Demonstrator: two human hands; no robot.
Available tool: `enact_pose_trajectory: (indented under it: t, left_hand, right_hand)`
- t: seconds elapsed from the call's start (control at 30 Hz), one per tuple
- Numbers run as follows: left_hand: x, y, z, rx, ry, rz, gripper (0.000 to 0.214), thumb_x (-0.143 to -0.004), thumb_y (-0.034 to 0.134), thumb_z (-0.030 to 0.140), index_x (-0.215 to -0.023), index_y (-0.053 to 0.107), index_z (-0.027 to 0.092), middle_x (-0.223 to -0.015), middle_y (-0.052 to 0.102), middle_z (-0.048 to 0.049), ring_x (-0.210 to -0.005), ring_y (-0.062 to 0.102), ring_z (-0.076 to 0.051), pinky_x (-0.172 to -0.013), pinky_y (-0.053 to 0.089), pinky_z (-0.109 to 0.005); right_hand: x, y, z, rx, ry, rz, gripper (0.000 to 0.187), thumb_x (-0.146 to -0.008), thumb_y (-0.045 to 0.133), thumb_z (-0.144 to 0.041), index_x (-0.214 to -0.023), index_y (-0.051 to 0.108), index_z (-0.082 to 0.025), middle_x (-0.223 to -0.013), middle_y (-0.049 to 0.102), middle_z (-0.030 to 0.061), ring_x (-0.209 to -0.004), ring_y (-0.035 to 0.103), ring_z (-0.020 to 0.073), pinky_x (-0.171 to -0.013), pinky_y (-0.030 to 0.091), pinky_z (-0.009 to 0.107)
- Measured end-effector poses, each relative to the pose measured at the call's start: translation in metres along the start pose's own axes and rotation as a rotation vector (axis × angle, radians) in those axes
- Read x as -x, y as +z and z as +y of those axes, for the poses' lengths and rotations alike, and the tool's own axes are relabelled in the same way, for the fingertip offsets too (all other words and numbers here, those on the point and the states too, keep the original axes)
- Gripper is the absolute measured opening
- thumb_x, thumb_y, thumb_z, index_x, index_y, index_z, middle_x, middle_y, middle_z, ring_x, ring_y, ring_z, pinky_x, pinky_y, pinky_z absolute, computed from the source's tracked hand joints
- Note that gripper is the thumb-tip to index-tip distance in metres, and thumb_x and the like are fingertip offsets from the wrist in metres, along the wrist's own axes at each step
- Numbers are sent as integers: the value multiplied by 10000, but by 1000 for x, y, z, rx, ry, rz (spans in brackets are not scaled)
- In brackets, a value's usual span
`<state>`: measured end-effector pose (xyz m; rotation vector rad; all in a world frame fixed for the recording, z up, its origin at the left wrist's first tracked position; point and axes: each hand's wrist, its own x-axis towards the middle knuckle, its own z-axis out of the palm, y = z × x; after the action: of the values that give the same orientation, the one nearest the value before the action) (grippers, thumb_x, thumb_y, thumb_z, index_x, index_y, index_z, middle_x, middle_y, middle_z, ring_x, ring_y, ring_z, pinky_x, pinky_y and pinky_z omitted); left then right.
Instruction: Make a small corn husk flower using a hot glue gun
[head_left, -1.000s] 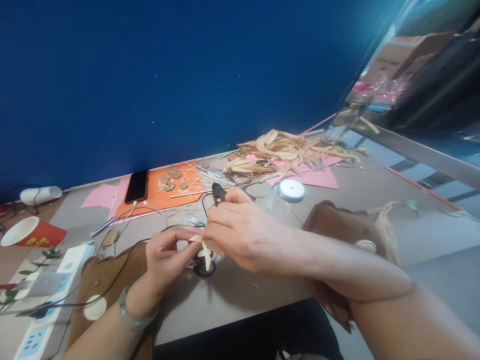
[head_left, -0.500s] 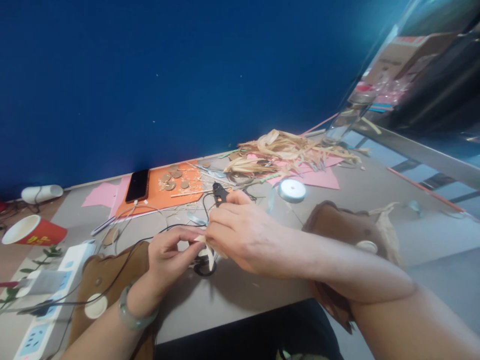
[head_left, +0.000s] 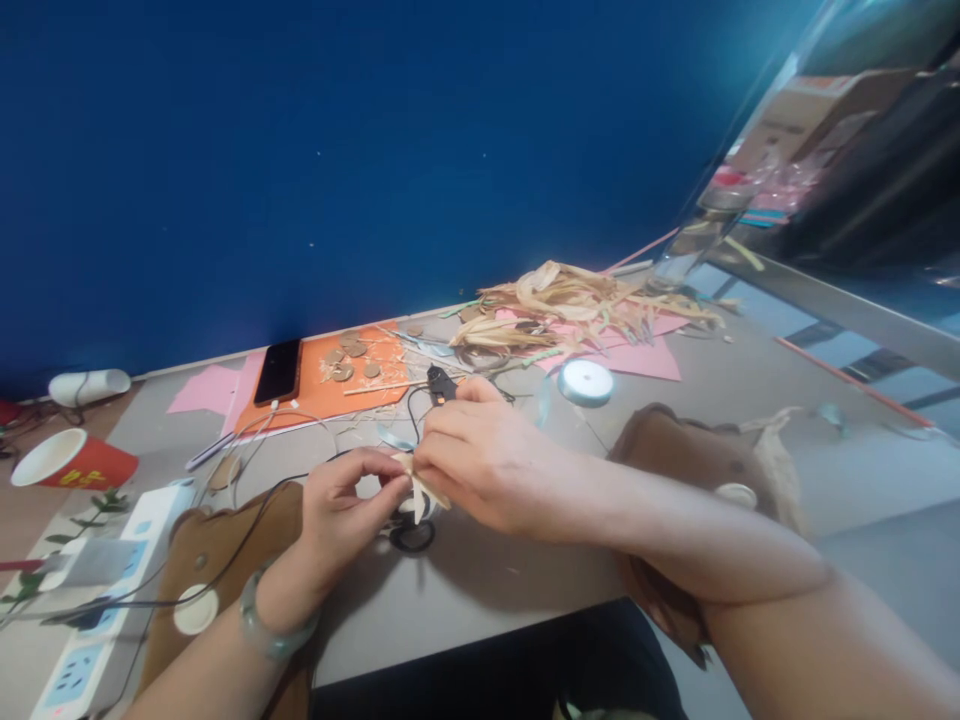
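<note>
Between my two hands is a small pale piece of dried corn husk [head_left: 418, 500], with narrow strips hanging down from it. My left hand [head_left: 351, 505] pinches its left side between thumb and forefinger. On the other side, the curled fingers of my right hand [head_left: 480, 460] grip it from above, hiding its upper part. Just behind my right hand lies a black glue gun [head_left: 440, 384] with its cord. Below the husk, black scissor handles [head_left: 412, 537] rest on the grey table. A heap of dried corn husks [head_left: 555, 290] lies at the back.
Left of my arm are a white power strip [head_left: 135, 570], a tipped red paper cup [head_left: 75, 460] and a brown padded cloth [head_left: 225, 560]. A phone [head_left: 277, 372] lies on orange paper [head_left: 322, 400]. To the right are a ribbon spool [head_left: 586, 383] and another brown cloth [head_left: 660, 450].
The husk piece has turned slightly, and its strips show more spread between my fingers. Both hands keep their hold, and the view has shifted a little.
</note>
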<state>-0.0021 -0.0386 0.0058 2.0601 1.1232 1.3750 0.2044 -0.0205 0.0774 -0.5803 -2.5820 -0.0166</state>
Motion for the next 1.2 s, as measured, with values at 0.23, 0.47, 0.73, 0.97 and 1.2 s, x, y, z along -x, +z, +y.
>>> enact_pose_trajectory:
  t: [0.23, 0.47, 0.73, 0.97, 1.2]
  left_hand:
    - [-4, -2, 5, -5, 43, -31, 38, -760, 669, 146, -791, 685, 160, -754, 732, -62, -634, 670, -142, -607, 548, -234]
    - [-5, -3, 7, -41, 93, -28, 62, -778, 655, 145, -772, 709, 174, -731, 742, -52, -645, 692, -160, -609, 551, -238]
    - [-4, -3, 10, -35, 113, -28, 91, -770, 657, 103, -786, 701, 181, -748, 742, -25, -668, 691, -139, -628, 532, -209]
    - [-3, -3, 11, -87, 136, -31, 90, -791, 626, 108, -779, 692, 167, -728, 732, -34, -649, 680, -137, -601, 519, -215]
    - [-3, -3, 9, -67, 138, -44, 113, -781, 624, 82, -795, 684, 177, -746, 727, -20, -667, 672, -129, -624, 508, -211]
  right_hand:
    - [-1, -2, 1, 1, 24, 19, 148, -859, 484, -78, -762, 581, -132, -713, 547, 15, -671, 390, 128, -719, 233, 318]
    - [0, -2, 1, -9, 24, -6, 168, -873, 475, -91, -745, 577, -131, -700, 552, 19, -677, 403, 131, -716, 228, 317]
    - [0, 0, 0, -41, 32, -21, 139, -860, 482, -82, -758, 561, -133, -703, 560, 15, -669, 414, 128, -719, 228, 317]
    - [1, -1, 0, -66, 41, -46, 129, -862, 476, -96, -761, 546, -137, -710, 558, 14, -663, 415, 125, -734, 232, 320]
    - [1, 1, -1, -114, 68, -16, 161, -888, 471, -120, -756, 562, -135, -704, 567, 14, -656, 420, 122, -733, 242, 317]
